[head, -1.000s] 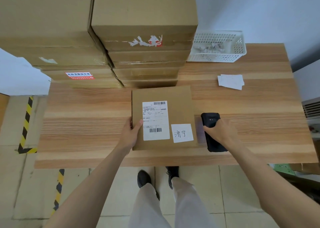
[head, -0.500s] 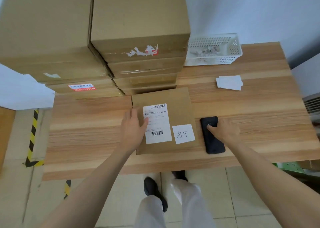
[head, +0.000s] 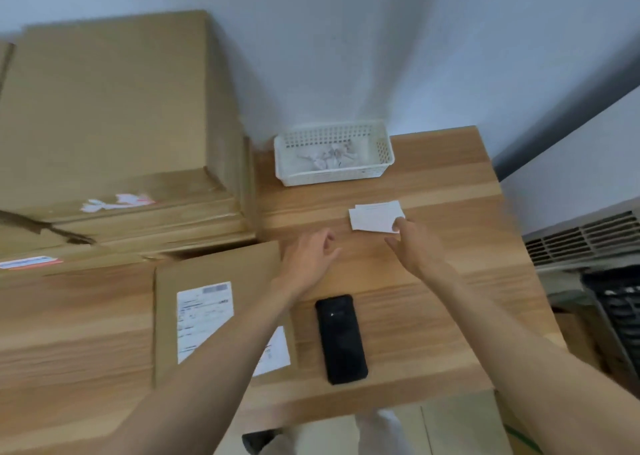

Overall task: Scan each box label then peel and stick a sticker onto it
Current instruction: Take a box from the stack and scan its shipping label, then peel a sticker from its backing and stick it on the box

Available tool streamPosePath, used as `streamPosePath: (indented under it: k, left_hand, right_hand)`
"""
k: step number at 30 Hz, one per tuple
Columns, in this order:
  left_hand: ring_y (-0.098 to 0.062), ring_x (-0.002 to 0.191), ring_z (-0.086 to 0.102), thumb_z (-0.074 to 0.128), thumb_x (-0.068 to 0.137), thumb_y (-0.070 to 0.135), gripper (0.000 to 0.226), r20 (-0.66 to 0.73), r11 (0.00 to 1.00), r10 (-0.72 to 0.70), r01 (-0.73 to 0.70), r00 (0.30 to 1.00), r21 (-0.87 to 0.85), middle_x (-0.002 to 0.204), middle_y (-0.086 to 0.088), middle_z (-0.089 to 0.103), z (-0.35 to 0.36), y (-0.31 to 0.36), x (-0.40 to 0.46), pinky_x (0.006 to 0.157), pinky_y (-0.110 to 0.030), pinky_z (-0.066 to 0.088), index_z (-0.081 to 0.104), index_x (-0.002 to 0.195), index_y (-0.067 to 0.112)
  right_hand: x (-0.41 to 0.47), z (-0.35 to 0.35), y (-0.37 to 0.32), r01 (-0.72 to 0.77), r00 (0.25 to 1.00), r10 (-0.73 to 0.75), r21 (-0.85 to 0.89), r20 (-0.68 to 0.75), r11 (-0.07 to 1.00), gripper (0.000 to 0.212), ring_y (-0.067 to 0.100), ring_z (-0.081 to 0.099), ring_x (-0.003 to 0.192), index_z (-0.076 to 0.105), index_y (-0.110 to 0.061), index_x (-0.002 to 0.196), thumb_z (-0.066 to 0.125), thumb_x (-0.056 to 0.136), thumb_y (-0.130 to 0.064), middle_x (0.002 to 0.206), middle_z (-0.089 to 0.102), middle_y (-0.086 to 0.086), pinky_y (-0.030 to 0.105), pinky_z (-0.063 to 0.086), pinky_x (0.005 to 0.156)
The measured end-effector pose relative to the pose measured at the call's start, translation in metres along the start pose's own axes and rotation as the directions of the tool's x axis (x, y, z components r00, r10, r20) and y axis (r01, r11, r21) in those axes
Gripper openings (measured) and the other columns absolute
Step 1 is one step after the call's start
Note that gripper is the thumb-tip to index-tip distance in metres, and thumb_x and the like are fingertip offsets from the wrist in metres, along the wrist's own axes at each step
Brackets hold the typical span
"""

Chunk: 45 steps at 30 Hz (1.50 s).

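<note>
Right hand (head: 417, 247) touching sticker sheets (head: 375, 215) — left hand (head: 308, 259) hovering, empty.

Scanner (head: 341, 338) right of box (head: 221, 302); sticker sheets (head: 375, 215) behind scanner.

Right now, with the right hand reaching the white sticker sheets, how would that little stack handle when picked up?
The sticker sheets look thin and flat, so probably light and floppy. They lie slightly fanned, so the top ones may slide apart under the right hand. Lying flush on the table, an edge likely needs lifting first.
</note>
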<state>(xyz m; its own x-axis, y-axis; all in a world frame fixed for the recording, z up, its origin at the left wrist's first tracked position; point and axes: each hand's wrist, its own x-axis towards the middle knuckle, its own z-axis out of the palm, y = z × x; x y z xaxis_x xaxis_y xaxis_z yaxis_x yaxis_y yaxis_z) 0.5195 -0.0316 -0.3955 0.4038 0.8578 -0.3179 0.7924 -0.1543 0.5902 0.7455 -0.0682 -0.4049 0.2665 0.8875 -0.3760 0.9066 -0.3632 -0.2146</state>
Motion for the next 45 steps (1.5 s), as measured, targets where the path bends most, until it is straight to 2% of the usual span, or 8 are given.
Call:
streamPosePath:
  k: [7, 13, 18, 21, 25, 31, 37, 45]
  left_hand:
    - [-0.024, 0.112, 0.052, 0.068, 0.093, 0.028, 0.024, -0.015, 0.998, -0.053, 0.053, 0.998, -0.014, 0.108, 0.001, 0.058, 0.047, 0.015, 0.08, 0.09, -0.039, 0.048, 0.065, 0.114, 0.017]
    - [-0.024, 0.128, 0.046, 0.071, 0.09, 0.029, 0.047, 0.001, 0.992, -0.127, 0.127, 0.992, 0.001, 0.13, -0.004, 0.052, 0.06, 0.023, 0.108, 0.096, -0.044, 0.048, 0.056, 0.134, 0.022]
    - [-0.025, 0.127, 0.05, 0.07, 0.092, 0.027, 0.044, -0.019, 0.988, -0.142, 0.143, 0.99, 0.051, 0.143, -0.005, 0.046, 0.061, 0.023, 0.119, 0.094, -0.041, 0.048, 0.056, 0.133, 0.023]
    - [-0.02, 0.119, 0.053, 0.072, 0.091, 0.026, 0.031, -0.058, 0.991, -0.131, 0.132, 0.99, 0.018, 0.129, 0.003, 0.051, 0.062, 0.024, 0.122, 0.091, -0.043, 0.052, 0.063, 0.121, 0.024]
    - [-0.014, 0.099, 0.054, 0.068, 0.095, 0.027, 0.011, -0.089, 0.988, -0.132, 0.125, 0.987, -0.086, 0.106, 0.009, 0.055, 0.059, 0.028, 0.123, 0.079, -0.033, 0.048, 0.069, 0.104, 0.019]
    - [-0.005, 0.072, 0.055, 0.064, 0.098, 0.021, 0.014, -0.04, 0.913, -0.189, 0.16, 0.981, -0.376, 0.082, 0.004, 0.068, 0.029, 0.041, 0.105, 0.063, -0.014, 0.04, 0.075, 0.095, 0.015]
    - [-0.019, 0.079, 0.057, 0.057, 0.103, 0.025, 0.024, 0.011, 0.875, -0.217, 0.199, 0.976, -0.442, 0.095, -0.02, 0.071, -0.028, 0.074, 0.069, 0.075, -0.036, 0.046, 0.073, 0.097, 0.009]
    - [-0.011, 0.066, 0.051, 0.06, 0.102, 0.023, 0.022, -0.09, 0.889, -0.122, 0.068, 0.989, -0.452, 0.076, -0.004, 0.062, -0.101, 0.127, 0.001, 0.067, -0.029, 0.041, 0.071, 0.097, 0.005]
  right_hand:
    - [0.058, 0.017, 0.04, 0.077, 0.994, -0.088, 0.15, 0.071, 0.986, 0.032, 0.029, 0.064, 0.099, 0.052, -0.015, 0.125, 0.06, 0.096, -0.028, 0.119, 0.05, 0.006, 0.045, 0.052, 0.081]
    - [0.081, 0.031, 0.051, 0.121, 0.99, -0.132, 0.183, 0.052, 0.976, 0.041, 0.027, 0.062, 0.094, 0.049, -0.017, 0.127, 0.066, 0.092, -0.028, 0.122, 0.044, 0.005, 0.039, 0.049, 0.073]
    - [0.09, 0.031, 0.051, 0.136, 0.99, -0.143, 0.208, 0.018, 0.969, 0.035, 0.027, 0.057, 0.092, 0.05, -0.013, 0.118, 0.069, 0.091, -0.023, 0.12, 0.044, 0.005, 0.038, 0.044, 0.068]
    - [0.093, 0.028, 0.051, 0.148, 0.988, -0.155, 0.291, 0.001, 0.945, 0.018, 0.025, 0.056, 0.086, 0.054, -0.012, 0.103, 0.066, 0.093, -0.02, 0.114, 0.044, 0.004, 0.042, 0.049, 0.072]
    - [0.098, 0.024, 0.048, 0.084, 0.993, -0.113, 0.495, 0.029, 0.865, 0.01, 0.018, 0.054, 0.088, 0.061, -0.01, 0.09, 0.068, 0.092, -0.016, 0.105, 0.051, 0.002, 0.031, 0.043, 0.077]
    - [0.093, -0.002, 0.046, 0.011, 0.998, -0.054, 0.746, 0.034, 0.665, 0.009, 0.002, 0.054, 0.069, 0.071, -0.016, 0.081, 0.073, 0.089, -0.018, 0.074, 0.063, -0.012, 0.025, 0.041, 0.072]
    - [0.046, -0.056, 0.033, -0.07, 0.994, -0.039, 0.891, 0.098, 0.448, 0.01, 0.008, 0.047, 0.048, 0.076, -0.008, 0.094, 0.073, 0.091, -0.017, 0.083, 0.072, 0.003, 0.025, 0.038, 0.048]
    - [-0.031, -0.135, 0.019, 0.01, 0.989, -0.142, 0.939, 0.042, 0.343, 0.01, 0.016, 0.046, 0.048, 0.074, -0.009, 0.089, 0.067, 0.094, -0.012, 0.079, 0.074, 0.004, 0.03, 0.042, 0.048]
